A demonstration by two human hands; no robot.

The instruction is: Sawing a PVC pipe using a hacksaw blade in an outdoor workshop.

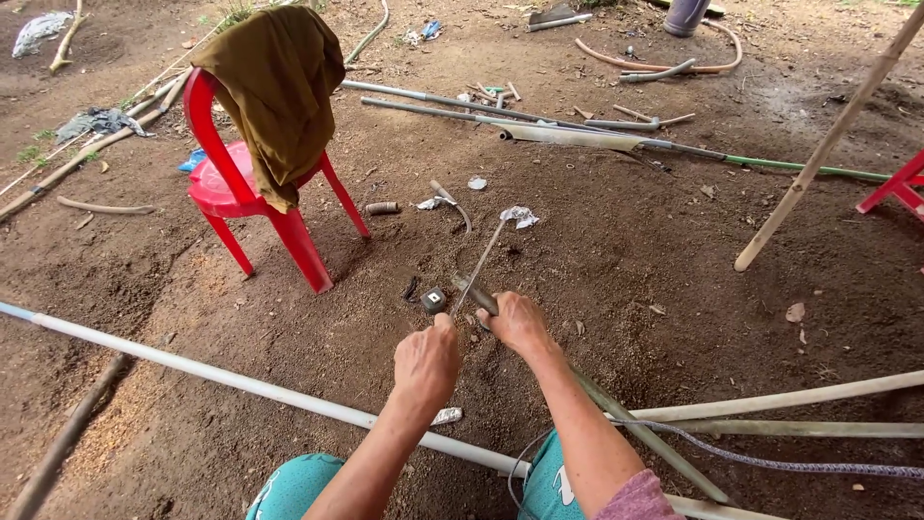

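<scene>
My left hand (426, 362) is closed around the near end of a thin metal rod or blade (480, 258) that slants up and away over the dirt. My right hand (516, 322) grips a long greenish stick (635, 429) near its tip (474, 292), where the thin rod crosses it. The stick runs back to the lower right past my knee. Both hands are close together, just above the ground. My knees in teal trousers (294, 486) show at the bottom edge.
A red plastic chair (241, 193) with an olive cloth (274, 82) draped over it stands at the left. A white pipe (221, 377) crosses in front of me. Metal pipes (539, 120), bamboo poles (828, 144), a small black block (434, 299) and scraps lie on the soil.
</scene>
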